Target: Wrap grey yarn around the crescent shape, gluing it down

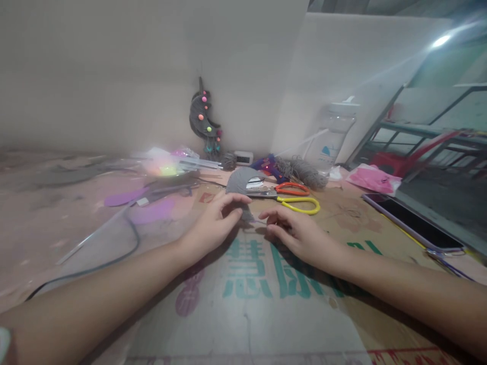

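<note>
My left hand (224,215) is curled around the near side of a grey yarn-wrapped crescent (240,179), its thumb and forefinger on it. A white part shows along the crescent's inner edge, and a grey end peeks out past the thumb. To the right, the fingers of my right hand (291,230) are bent together at a thin grey strand of yarn (262,221); the grip is partly hidden. Just beyond the hands lies a pair of scissors (279,194) with one orange and one yellow handle, blades pointing left by the crescent.
A crescent ornament with coloured pom-poms (201,115) is against the wall. Behind the scissors are a blue glue gun (269,166), grey yarn (308,172), a small digital clock (243,157) and a bottle (331,137). A phone (414,220) lies right; a dark cable (87,271) runs left.
</note>
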A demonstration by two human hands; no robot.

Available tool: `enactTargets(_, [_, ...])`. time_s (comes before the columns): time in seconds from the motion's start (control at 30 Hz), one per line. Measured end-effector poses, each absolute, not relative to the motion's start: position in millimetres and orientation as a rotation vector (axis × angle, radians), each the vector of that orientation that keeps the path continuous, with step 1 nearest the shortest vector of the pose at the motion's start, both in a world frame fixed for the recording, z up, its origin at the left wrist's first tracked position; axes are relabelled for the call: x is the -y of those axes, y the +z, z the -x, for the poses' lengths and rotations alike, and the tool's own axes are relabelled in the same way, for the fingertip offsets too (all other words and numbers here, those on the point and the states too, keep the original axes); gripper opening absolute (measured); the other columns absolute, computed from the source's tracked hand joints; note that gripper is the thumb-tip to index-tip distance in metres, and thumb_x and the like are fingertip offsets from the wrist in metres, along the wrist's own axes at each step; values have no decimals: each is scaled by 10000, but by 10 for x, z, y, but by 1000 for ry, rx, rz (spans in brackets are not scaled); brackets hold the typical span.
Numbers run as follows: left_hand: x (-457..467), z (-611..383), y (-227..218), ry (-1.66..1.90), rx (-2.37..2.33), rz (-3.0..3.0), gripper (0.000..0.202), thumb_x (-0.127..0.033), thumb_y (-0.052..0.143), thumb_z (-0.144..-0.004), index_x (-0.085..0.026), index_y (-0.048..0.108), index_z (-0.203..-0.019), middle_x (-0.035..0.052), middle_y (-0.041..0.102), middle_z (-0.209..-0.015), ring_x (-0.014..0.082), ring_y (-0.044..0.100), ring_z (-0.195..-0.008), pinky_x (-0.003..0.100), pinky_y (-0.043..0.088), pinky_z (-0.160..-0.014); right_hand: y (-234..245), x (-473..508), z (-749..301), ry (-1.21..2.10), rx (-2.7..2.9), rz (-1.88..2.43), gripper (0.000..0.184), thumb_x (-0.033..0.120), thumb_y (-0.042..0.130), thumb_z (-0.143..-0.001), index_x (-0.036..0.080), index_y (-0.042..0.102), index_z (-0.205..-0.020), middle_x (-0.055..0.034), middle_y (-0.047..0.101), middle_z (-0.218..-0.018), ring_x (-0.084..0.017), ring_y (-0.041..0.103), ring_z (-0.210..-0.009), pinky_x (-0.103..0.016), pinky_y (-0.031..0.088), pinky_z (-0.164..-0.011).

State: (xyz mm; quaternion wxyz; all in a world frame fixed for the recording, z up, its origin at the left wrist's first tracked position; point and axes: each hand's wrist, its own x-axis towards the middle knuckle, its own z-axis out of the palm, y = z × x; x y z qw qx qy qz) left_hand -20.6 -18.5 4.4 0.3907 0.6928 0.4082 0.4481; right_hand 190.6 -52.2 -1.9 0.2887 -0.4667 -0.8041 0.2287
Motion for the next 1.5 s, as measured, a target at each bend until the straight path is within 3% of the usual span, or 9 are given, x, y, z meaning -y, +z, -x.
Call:
enactTargets(0.23, [177, 223, -13, 1078, -1050, -1760, 262, -236, 596, -792, -187, 683, -1035, 46, 638, -918, 162, 572, -743, 269, 464, -675, -15, 461, -1932, 396, 2132, 1249, 180, 288, 589, -895, 198, 645, -1040, -17, 648, -777, -149, 578, -664, -268, 461, -613])
enactTargets(0.43, [150, 232, -82, 1043, -917, -1786, 221, -328, 602, -851, -187, 626, -1019, 51, 630, -955, 173, 600, -811, 281, 480, -721, 61, 459, -1939, 304, 2128, 1182, 139, 246, 550, -915, 202, 650, -830, -24, 685, -794, -154, 601, -714, -271, 460, -658])
enactTargets(0.7, [103, 230, -119, 1043, -855, -1693, 131, -269, 620, -832, -185, 603, -931, 31, 644, -902, 164, 640, -812, 286, 509, -739, 49, 475, -1942, 390, 2099, 1227, 173, 269, 527, -934, 206, 686, -909, -1, 684, -763, -128, 566, -617, -252, 428, -593])
enactTargets(0.83, [100, 222, -101, 976, -828, -1601, 143, -285, 633, -818, -171, 612, -902, 30, 671, -818, 191, 684, -762, 311, 531, -701, 51, 475, -1943, 454, 2077, 1214, 195, 225, 504, -927, 217, 688, -989, -3, 697, -802, -135, 602, -662, -251, 451, -616])
enactTargets(0.93, [107, 211, -63, 956, -887, -1576, 136, -279, 629, -808, -159, 630, -871, 40, 683, -813, 194, 688, -734, 314, 531, -692, 70, 471, -1936, 421, 2075, 1214, 184, 209, 509, -914, 209, 690, -949, -10, 693, -803, -139, 597, -676, -249, 450, -617])
enactTargets(1.2, [114, 213, -38, 882, -926, -1580, 263, -353, 633, -818, -149, 613, -984, 50, 695, -849, 206, 694, -775, 316, 511, -722, 39, 428, -1937, 401, 2044, 1243, 111, 267, 613, -870, 186, 687, -891, 7, 608, -707, -119, 501, -596, -235, 397, -560])
enactTargets(1.3, [105, 231, -46, 878, -954, -1669, 321, -371, 664, -810, -158, 612, -1044, 56, 698, -916, 195, 667, -837, 306, 498, -748, 51, 426, -1940, 396, 2010, 1226, 103, 242, 598, -875, 177, 675, -853, 10, 599, -689, -116, 493, -593, -233, 379, -551])
enactTargets(1.5, [122, 233, -53, 836, -906, -1647, 392, -347, 697, -793, -170, 555, -1112, 36, 688, -858, 176, 651, -791, 291, 504, -698, 76, 436, -1946, 400, 1961, 1226, 131, 242, 572, -899, 181, 653, -816, 24, 565, -649, -112, 468, -577, -235, 362, -542])
